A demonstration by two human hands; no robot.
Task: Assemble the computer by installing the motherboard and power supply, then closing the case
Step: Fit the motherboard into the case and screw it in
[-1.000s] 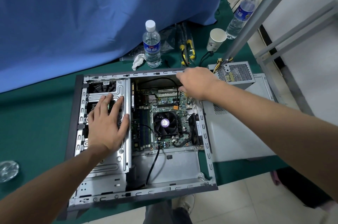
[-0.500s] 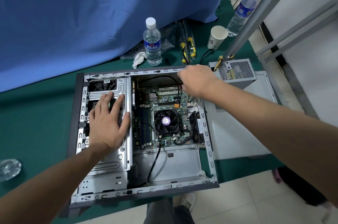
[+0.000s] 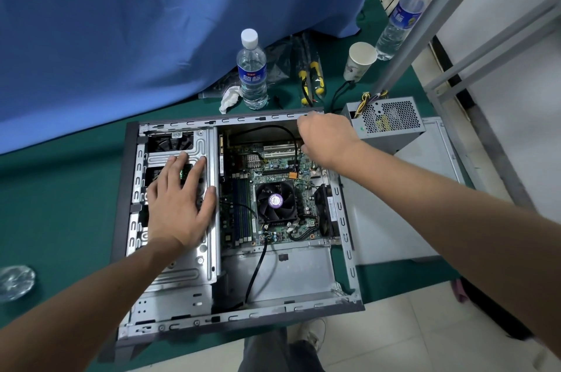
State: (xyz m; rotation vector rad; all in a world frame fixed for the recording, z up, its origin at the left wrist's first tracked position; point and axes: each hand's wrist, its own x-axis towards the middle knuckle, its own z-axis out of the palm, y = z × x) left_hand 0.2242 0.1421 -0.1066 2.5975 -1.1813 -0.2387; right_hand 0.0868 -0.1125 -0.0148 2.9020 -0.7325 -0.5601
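Right hand (image 3: 326, 141) reaches into the case's (image 3: 258, 120) far right corner over the motherboard (image 3: 243, 189), fingers hidden, grip unclear; power supply (image 3: 387, 123) sits just beyond, nearer it. Left hand (image 3: 179, 204) lies flat on the drive cage (image 3: 203, 253).

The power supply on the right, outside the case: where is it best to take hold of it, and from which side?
Grip the power supply by its two plain metal side walls, coming down from above with the fingers spread across its width. It likely lifts easily, since it lies flat on the grey side panel. Avoid the far left corner, where the coloured wires come out, and the perforated grille face.
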